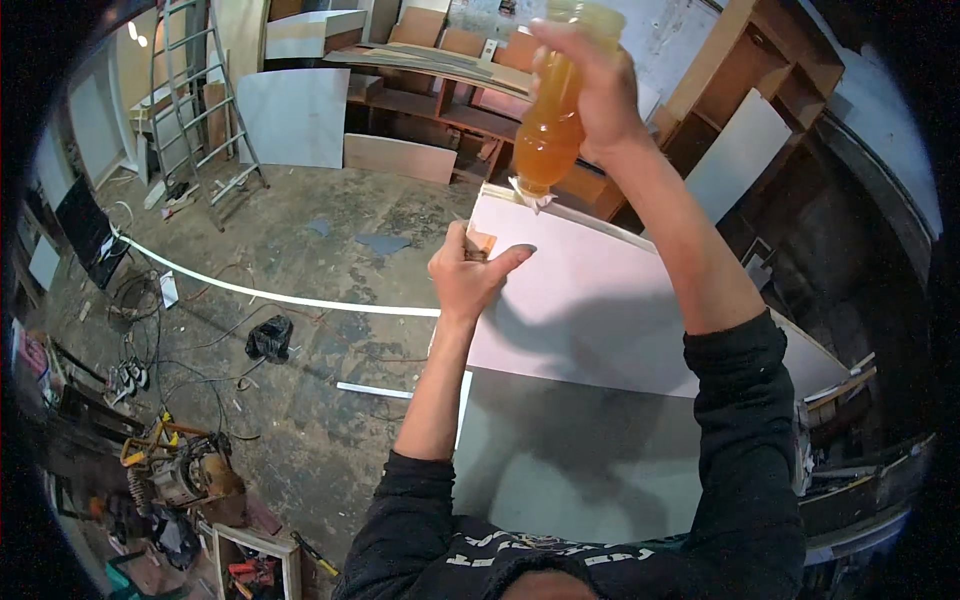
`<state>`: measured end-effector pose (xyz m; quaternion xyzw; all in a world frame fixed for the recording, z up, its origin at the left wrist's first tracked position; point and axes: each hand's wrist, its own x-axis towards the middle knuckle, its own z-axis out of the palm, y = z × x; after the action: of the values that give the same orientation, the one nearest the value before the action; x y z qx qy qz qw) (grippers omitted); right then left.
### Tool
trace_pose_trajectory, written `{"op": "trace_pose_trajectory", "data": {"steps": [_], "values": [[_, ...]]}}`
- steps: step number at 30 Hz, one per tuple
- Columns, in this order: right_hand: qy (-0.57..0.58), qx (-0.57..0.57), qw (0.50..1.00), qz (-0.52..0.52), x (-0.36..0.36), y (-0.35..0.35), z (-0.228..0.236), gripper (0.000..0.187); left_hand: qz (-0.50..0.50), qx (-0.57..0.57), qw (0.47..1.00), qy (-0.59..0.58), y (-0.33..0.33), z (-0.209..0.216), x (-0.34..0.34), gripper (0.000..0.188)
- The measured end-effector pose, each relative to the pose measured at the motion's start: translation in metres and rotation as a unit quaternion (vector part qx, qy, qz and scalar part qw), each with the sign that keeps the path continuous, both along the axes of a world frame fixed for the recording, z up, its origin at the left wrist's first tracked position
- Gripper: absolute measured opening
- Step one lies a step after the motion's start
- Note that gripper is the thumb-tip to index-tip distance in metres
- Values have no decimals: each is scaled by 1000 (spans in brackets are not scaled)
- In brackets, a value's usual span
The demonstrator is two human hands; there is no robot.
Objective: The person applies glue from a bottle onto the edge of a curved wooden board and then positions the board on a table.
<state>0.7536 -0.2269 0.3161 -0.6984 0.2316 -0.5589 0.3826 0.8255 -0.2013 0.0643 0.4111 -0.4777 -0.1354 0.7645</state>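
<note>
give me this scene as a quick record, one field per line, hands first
right hand: around an upturned bottle
bottle contents: amber liquid
bottle neck: pointing down at the white panel's upper edge; contact unclear
left hand: at the panel's left edge, thumb over its face
floor, left of panel: black bag, long white strip

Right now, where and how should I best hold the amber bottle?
Probably around its body, above the rounded lower bulge, from the right, where the right hand grips. The amber bottle points neck down at the pale panel, so this leaves its lower end free.
</note>
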Motion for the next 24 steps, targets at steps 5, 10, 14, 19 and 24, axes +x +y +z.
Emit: {"op": "trace_pose_trajectory", "data": {"steps": [5,10,14,19,24], "values": [[19,2,1000,-15,-29,12,0,28,0,3,1000,-1,-1,-2,-2,59],[44,-56,997,-28,-68,5,-1,30,4,-13,1000,4,-6,-6,-3,60],[40,-42,998,-24,-69,11,-4,28,7,-6,1000,5,-6,-6,-4,61],[34,-137,990,-11,-7,-4,-10,20,-1,-7,1000,9,-5,-4,-1,62],[142,-463,870,-92,61,-29,-6,26,12,8,999,-35,-2,-3,-1,60]]}}
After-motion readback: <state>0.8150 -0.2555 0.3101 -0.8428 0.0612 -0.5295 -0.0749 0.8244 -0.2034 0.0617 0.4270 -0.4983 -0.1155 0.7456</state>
